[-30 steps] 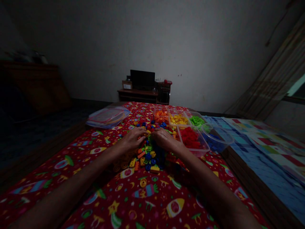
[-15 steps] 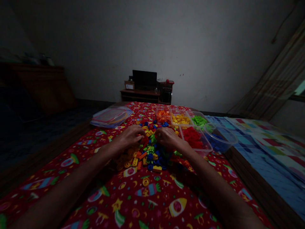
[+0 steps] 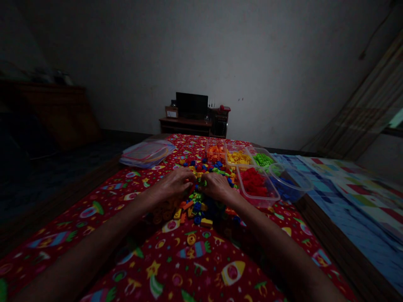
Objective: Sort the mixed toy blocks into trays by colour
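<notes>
The block pile (image 3: 197,196) seems to be picked through by the left hand (image 3: 178,183) and right hand (image 3: 218,187) over it, both curled, any pinch hidden; careful pinching seems needed next.

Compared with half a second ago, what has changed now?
The left hand moved slightly right and the right hand slightly left over the brick pile, narrowing their gap. Any grasp or release is unclear. The containers and stacked lids stayed put.
</notes>
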A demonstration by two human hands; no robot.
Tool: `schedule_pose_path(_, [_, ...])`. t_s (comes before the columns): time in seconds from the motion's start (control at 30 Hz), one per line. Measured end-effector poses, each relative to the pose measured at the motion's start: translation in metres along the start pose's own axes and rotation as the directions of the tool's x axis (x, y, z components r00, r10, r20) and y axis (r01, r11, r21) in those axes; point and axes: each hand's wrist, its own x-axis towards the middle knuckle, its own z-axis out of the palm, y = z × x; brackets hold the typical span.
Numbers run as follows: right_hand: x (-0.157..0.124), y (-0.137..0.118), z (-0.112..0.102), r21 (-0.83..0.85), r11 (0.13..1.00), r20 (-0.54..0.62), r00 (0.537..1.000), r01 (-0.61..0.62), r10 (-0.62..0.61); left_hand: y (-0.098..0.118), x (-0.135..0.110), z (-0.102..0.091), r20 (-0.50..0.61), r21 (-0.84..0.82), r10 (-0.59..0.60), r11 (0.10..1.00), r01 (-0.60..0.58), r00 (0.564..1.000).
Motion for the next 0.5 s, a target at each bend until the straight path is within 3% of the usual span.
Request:
schedule_pose_path(0.2, [-0.011, -0.005, -0.015, -0.019, 0.997, 0.049, 0.996, 0.075, -0.074, -0.001, 0.0, -0.001, -0.021, -0.027, 0.003, 1.0, -0.003, 1.0])
schedule_pose_path(0.5, [-0.004, 0.002, -0.012, 0.037, 0.987, 0.109, 0.981, 0.154, -0.157, 0.002, -0.002, -0.006, -0.025, -0.071, -0.027, 0.997, 0.025, 0.999])
